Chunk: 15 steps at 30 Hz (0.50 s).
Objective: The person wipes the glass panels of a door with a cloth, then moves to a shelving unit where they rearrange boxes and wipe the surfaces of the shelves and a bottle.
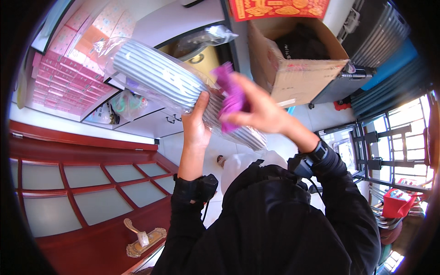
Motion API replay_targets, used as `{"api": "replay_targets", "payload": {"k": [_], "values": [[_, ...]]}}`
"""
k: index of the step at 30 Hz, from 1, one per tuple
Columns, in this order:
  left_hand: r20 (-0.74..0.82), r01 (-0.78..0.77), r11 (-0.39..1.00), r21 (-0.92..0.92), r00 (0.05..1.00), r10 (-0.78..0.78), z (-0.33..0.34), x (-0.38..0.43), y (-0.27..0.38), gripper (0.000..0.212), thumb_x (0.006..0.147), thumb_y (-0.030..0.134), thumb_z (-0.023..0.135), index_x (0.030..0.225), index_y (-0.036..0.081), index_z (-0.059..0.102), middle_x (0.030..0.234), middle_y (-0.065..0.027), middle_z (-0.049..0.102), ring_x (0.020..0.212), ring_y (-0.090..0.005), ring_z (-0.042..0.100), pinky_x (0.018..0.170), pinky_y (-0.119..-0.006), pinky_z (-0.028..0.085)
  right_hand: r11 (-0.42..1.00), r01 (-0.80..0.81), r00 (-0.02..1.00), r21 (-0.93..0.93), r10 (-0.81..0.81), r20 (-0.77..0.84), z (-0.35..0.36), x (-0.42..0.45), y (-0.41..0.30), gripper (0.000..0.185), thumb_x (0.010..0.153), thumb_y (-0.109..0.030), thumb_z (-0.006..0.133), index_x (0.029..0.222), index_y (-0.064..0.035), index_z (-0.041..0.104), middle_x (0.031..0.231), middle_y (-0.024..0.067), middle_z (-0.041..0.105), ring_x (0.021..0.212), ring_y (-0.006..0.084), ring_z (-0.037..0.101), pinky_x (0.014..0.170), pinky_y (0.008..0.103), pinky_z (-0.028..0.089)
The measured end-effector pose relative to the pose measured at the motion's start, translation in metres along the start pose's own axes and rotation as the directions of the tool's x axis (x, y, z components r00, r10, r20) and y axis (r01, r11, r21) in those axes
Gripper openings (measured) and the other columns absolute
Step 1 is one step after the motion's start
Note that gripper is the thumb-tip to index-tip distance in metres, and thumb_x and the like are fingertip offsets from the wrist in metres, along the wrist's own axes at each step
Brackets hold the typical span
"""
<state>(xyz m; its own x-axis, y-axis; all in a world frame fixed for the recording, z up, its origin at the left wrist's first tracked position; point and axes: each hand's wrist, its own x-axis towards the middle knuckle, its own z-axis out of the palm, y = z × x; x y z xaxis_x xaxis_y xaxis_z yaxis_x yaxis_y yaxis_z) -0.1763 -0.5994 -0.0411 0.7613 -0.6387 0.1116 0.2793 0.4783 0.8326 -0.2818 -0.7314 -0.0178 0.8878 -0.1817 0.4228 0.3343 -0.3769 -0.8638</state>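
Note:
My left hand [197, 125] grips a long pleated bundle [160, 75] in clear plastic, its thumb over the near side. The bundle is pale grey-blue with parallel ridges and lies diagonally across the view; what it is made into cannot be told. My right hand [254, 106] holds a crumpled purple item [232, 103], blurred, its fingers and thumb around it. The purple item overlaps the bundle's lower right half in the view; whether they touch cannot be told.
A cardboard box [302, 77] with dark contents stands beyond my right hand. Pink patterned boxes [68, 82] fill a shelf at the left, above white cabinet doors [151, 123]. A red wooden door [99, 220] with glass panes is at the lower left. Dark cases [326, 86] stand at the right.

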Motion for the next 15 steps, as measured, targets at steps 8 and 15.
{"api": "replay_targets", "payload": {"k": [8, 15], "values": [[-0.039, -0.140, 0.989, 0.047, 0.989, 0.142, 0.060, -0.002, -0.014, 0.048, 0.086, 0.029, 0.052, 0.123, 0.001, 0.038, 0.113, -0.0133, 0.049, 0.110, -0.0274, 0.046, 0.090, -0.040, 0.040, 0.949, -0.063, 0.996, -0.308, 0.082, 0.047, -0.030, -0.079, 0.046, 0.076, 0.072, -0.025, 0.067, 0.131, -0.0044, 0.024, 0.127, 0.0208, 0.034, 0.104, 0.0382, 0.047, 0.087, 0.0375, 0.041], [0.159, -0.334, 0.941, -0.062, 0.927, 0.339, 0.103, -0.005, -0.001, 0.047, 0.090, 0.033, 0.044, 0.129, 0.009, 0.032, 0.117, -0.0107, 0.047, 0.115, -0.0286, 0.042, 0.098, -0.043, 0.032, 0.652, -0.477, 0.739, 0.590, 0.661, -0.133, -0.104, -0.157, 0.101, 0.043, 0.085, -0.027, 0.054, 0.117, -0.0011, 0.041, 0.100, 0.0118, 0.056, 0.088, 0.0179, 0.057, 0.074, 0.0309, 0.048]]}}
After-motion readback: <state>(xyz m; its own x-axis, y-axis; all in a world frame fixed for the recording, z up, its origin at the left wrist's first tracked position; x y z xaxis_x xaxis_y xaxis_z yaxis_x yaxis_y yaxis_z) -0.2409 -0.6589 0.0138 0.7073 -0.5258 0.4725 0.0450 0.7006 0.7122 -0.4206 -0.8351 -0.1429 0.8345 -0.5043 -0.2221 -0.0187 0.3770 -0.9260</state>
